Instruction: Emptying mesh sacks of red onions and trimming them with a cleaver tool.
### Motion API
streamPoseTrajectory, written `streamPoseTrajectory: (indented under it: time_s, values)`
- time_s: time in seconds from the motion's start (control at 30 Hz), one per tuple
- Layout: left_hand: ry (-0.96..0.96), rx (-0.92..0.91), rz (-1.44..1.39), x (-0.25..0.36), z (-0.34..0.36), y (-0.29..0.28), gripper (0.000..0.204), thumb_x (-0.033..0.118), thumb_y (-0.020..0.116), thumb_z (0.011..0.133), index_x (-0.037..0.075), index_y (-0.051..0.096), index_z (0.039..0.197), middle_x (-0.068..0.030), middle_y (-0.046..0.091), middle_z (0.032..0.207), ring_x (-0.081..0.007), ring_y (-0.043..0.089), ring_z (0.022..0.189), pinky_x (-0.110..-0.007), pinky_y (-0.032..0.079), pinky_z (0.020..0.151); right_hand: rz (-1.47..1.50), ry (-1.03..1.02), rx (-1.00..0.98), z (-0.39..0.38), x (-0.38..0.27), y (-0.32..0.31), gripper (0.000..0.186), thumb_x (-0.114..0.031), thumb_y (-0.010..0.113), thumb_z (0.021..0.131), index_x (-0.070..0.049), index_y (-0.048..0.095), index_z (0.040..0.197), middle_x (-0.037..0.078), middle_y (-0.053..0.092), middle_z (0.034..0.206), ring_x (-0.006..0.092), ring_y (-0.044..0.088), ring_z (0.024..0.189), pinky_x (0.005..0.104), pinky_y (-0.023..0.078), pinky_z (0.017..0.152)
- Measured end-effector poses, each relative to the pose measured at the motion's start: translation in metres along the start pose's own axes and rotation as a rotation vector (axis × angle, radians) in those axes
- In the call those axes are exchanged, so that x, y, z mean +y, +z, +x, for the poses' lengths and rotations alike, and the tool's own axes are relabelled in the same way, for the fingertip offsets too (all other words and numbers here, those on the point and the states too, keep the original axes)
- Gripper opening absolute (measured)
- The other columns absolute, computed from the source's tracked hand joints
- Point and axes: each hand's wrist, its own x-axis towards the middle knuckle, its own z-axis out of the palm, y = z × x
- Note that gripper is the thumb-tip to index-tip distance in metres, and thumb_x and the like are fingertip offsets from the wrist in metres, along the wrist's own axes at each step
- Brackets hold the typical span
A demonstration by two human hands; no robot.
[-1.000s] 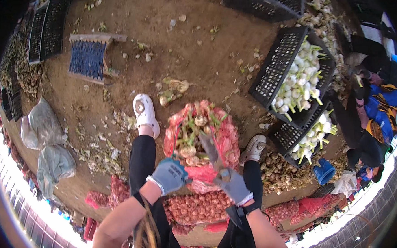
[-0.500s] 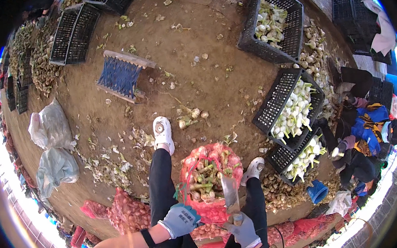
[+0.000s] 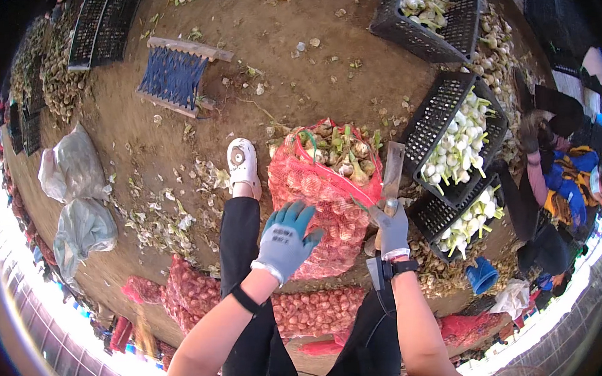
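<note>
A red mesh sack (image 3: 316,207) full of garlic lies tilted away from me between my legs. Garlic bulbs with cut stems (image 3: 347,151) show in its open far end. My left hand (image 3: 285,240), in a grey and teal glove, lies against the sack's near left side, fingers and thumb spread. At the sack's right side, my gloved right hand (image 3: 392,231) is closed round the handle of a broad-bladed knife (image 3: 393,169), its blade pointing away from me. The right fingertips are close to the mesh; whether they also grip it is unclear.
Black crates (image 3: 417,137) of trimmed garlic stand at right, near a seated co-worker (image 3: 562,174). A low stool with blue webbing (image 3: 173,79) stands ahead. Plastic bags (image 3: 78,165) lie left. More filled mesh sacks (image 3: 191,296) lie close by, with garlic skins (image 3: 161,243) scattered about.
The garlic sack has moved forward and tipped away, so its mouth now faces the far side. Both hands have moved forward to its sides, the knife still in the right one.
</note>
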Motion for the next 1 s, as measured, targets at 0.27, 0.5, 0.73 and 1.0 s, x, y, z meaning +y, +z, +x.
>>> streamPoseTrajectory:
  time_s: [0.27, 0.5, 0.73, 1.0]
  values:
    - [-0.025, 0.029, -0.351, 0.04, -0.039, -0.089, 0.031, 0.017, 0.067, 0.084, 0.002, 0.06, 0.111, -0.0185, 0.061, 0.114, -0.0374, 0.058, 0.105, -0.042, 0.047, 0.091, -0.06, 0.026, 0.061, -0.093, -0.045, -0.035, 0.035, -0.021, 0.073, 0.079, -0.001, 0.057, 0.102, 0.004, 0.061, 0.087, 0.0151, 0.056, 0.07, 0.032, 0.048, 0.066]
    - [0.175, 0.084, -0.424, 0.027, -0.04, -0.194, 0.029, 0.014, 0.067, 0.083, 0.001, 0.06, 0.108, -0.0177, 0.062, 0.11, -0.0375, 0.058, 0.103, -0.042, 0.046, 0.09, -0.438, 0.04, 0.152, -0.157, -0.055, -0.02, 0.028, -0.015, 0.07, 0.083, -0.003, 0.054, 0.101, 0.003, 0.057, 0.077, 0.0102, 0.054, 0.057, 0.0246, 0.045, 0.05]
    - [0.035, -0.022, -0.579, -0.056, -0.066, -0.276, 0.021, 0.01, 0.061, 0.087, 0.002, 0.063, 0.107, -0.0157, 0.065, 0.104, -0.032, 0.061, 0.098, -0.038, 0.048, 0.086, 0.053, 0.313, 0.103, -0.205, -0.095, 0.093, 0.033, -0.022, 0.063, 0.089, -0.001, 0.054, 0.112, 0.004, 0.058, 0.085, 0.0114, 0.058, 0.064, 0.0267, 0.05, 0.056]
    - [-0.173, -0.226, -0.713, -0.111, -0.094, -0.28, 0.024, 0.013, 0.062, 0.089, 0.001, 0.061, 0.11, -0.0143, 0.066, 0.103, -0.0291, 0.063, 0.098, -0.036, 0.049, 0.085, 0.218, 0.356, 0.205, -0.202, -0.055, 0.162, 0.038, -0.04, 0.06, 0.093, -0.005, 0.059, 0.108, -0.001, 0.059, 0.083, 0.0081, 0.055, 0.064, 0.0236, 0.042, 0.052]
